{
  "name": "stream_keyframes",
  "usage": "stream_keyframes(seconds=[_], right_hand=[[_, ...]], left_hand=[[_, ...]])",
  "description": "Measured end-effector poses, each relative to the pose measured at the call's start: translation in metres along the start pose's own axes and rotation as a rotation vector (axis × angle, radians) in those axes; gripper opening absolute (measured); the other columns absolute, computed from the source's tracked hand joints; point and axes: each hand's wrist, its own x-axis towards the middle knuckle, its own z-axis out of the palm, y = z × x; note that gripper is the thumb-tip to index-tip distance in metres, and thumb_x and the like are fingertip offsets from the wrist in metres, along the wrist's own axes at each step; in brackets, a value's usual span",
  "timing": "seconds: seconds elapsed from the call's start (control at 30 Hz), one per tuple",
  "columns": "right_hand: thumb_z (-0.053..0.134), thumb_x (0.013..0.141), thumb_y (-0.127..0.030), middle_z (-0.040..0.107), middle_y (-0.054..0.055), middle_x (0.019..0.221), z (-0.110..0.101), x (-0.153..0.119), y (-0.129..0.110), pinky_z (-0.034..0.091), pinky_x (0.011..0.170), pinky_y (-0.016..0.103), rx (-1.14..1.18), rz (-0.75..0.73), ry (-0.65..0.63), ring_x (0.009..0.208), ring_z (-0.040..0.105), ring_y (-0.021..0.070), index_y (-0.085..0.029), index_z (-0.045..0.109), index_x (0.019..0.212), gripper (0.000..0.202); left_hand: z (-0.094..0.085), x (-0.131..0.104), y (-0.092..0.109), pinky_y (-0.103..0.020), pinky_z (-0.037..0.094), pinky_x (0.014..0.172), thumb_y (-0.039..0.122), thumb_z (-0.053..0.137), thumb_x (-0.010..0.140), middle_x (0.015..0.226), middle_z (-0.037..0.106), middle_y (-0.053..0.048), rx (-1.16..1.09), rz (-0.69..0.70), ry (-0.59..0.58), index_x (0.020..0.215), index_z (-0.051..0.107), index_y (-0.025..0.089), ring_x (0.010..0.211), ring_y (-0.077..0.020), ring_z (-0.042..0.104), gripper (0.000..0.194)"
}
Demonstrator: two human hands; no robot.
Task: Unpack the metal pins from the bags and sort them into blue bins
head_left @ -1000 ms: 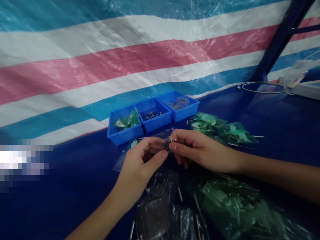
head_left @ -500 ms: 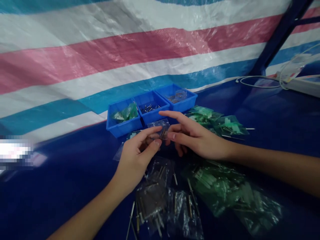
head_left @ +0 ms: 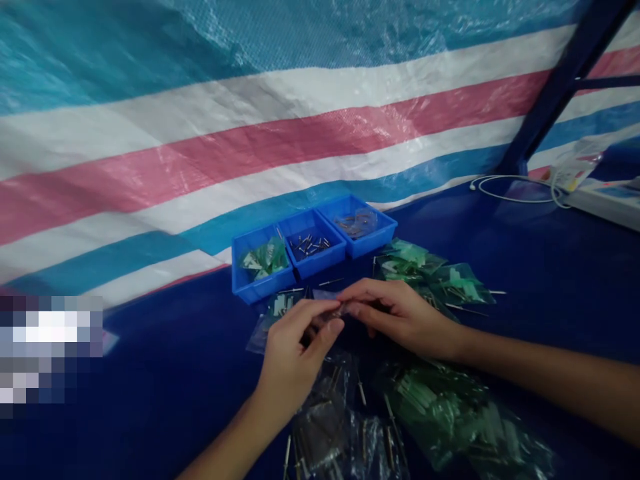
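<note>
My left hand (head_left: pixel 295 350) and my right hand (head_left: pixel 403 313) meet in front of the blue bins, each with thumb and fingers pinched. Between their fingertips is a small clear plastic bag (head_left: pixel 343 310), mostly hidden by the fingers. Just below them on the table lie clear bags (head_left: pixel 323 423) of thin metal pieces that look like rivets. A few loose rivets (head_left: pixel 361 387) rest beside these. Green bags (head_left: pixel 450 407) with pale strips and metal pins are under my right forearm.
Three joined blue bins stand behind my hands: the left bin (head_left: pixel 263 288) holds a green bag, the middle bin (head_left: pixel 323 262) loose rivets, the right bin (head_left: pixel 373 245) a clear bag. More green bags (head_left: pixel 463 283) lie right. A white cable (head_left: pixel 515 177) is farther back, before a striped sheet (head_left: pixel 300 147).
My right hand has closed its fingers onto the clear bag, where its index finger was stretched out before. The hands are closer together. The view has tilted up.
</note>
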Motion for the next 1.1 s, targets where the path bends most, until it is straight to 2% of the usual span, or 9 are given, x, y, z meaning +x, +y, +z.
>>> stream_keyframes(seconds=[0.07, 0.2, 0.3, 0.43, 0.67, 0.83, 0.97, 1.1], right_hand=[[0.047, 0.086, -0.027, 0.062, 0.001, 0.073, -0.0011, -0.0003, -0.0023, 0.040, 0.045, 0.019, -0.032, -0.018, 0.000, 0.050, 0.050, 0.0070, -0.015, 0.062, 0.092, 0.020], [0.047, 0.086, -0.028, 0.059, 0.000, 0.060, -0.0022, -0.0002, -0.0053, 0.038, 0.046, 0.019, -0.080, -0.025, -0.034, 0.049, 0.050, 0.0080, -0.013, 0.062, 0.084, 0.021], [0.047, 0.086, -0.028, 0.050, -0.004, 0.051, -0.0023, 0.0007, -0.0066, 0.031, 0.041, 0.018, -0.101, -0.013, -0.027, 0.044, 0.042, 0.0066, -0.012, 0.061, 0.082, 0.022], [0.047, 0.084, -0.024, 0.044, -0.006, 0.050, -0.0036, 0.0022, -0.0076, 0.026, 0.040, 0.017, -0.087, -0.028, -0.031, 0.043, 0.035, 0.0053, -0.013, 0.059, 0.076, 0.018], [0.046, 0.085, -0.027, 0.046, -0.005, 0.050, -0.0038, 0.0032, -0.0074, 0.030, 0.043, 0.018, -0.044, -0.001, -0.076, 0.044, 0.040, 0.0061, -0.014, 0.057, 0.076, 0.019], [0.048, 0.085, -0.032, 0.043, -0.006, 0.049, -0.0012, 0.0046, -0.0070, 0.028, 0.042, 0.018, -0.029, 0.034, -0.107, 0.045, 0.037, 0.0062, -0.014, 0.057, 0.075, 0.022], [0.048, 0.085, -0.032, 0.041, -0.007, 0.047, -0.0016, 0.0056, -0.0095, 0.027, 0.040, 0.018, 0.093, 0.122, -0.077, 0.041, 0.036, 0.0057, -0.016, 0.053, 0.071, 0.023], [0.052, 0.082, -0.040, 0.043, -0.007, 0.044, -0.0037, 0.0076, -0.0105, 0.029, 0.040, 0.019, 0.287, 0.247, -0.040, 0.039, 0.038, 0.0057, -0.016, 0.051, 0.066, 0.028]], left_hand=[[-0.0019, -0.0001, 0.0010, -0.019, 0.043, 0.052, 0.027, 0.057, 0.081, 0.076, 0.065, -0.001, 0.049, 0.030, 0.005, 0.089, 0.067, 0.020, 0.059, -0.0102, 0.058, 0.014], [-0.0053, 0.0008, 0.0029, -0.020, 0.041, 0.048, 0.030, 0.053, 0.083, 0.064, 0.061, 0.000, 0.119, -0.004, 0.030, 0.083, 0.067, 0.017, 0.051, -0.0109, 0.055, 0.019], [-0.0058, 0.0009, 0.0061, -0.021, 0.039, 0.046, 0.031, 0.052, 0.083, 0.055, 0.056, 0.001, 0.152, -0.006, 0.025, 0.075, 0.064, 0.015, 0.047, -0.0112, 0.052, 0.021], [-0.0040, 0.0009, 0.0085, -0.020, 0.037, 0.044, 0.029, 0.051, 0.083, 0.050, 0.054, 0.002, 0.174, 0.002, -0.005, 0.074, 0.062, 0.015, 0.045, -0.0110, 0.051, 0.021], [-0.0030, 0.0028, 0.0044, -0.021, 0.038, 0.045, 0.033, 0.049, 0.083, 0.054, 0.055, 0.002, 0.097, -0.102, -0.046, 0.080, 0.061, 0.016, 0.047, -0.0118, 0.052, 0.022], [-0.0039, 0.0025, 0.0057, -0.022, 0.037, 0.045, 0.034, 0.048, 0.082, 0.054, 0.054, 0.002, 0.049, -0.130, -0.079, 0.080, 0.060, 0.016, 0.047, -0.0119, 0.052, 0.021], [-0.0032, 0.0012, 0.0038, -0.022, 0.039, 0.048, 0.031, 0.051, 0.082, 0.056, 0.052, 0.004, -0.017, -0.146, -0.063, 0.096, 0.057, 0.017, 0.049, -0.0116, 0.052, 0.021], [-0.0018, 0.0014, -0.0003, -0.021, 0.039, 0.049, 0.025, 0.053, 0.080, 0.062, 0.055, 0.005, -0.079, -0.125, -0.127, 0.119, 0.044, 0.020, 0.050, -0.0102, 0.052, 0.040]])
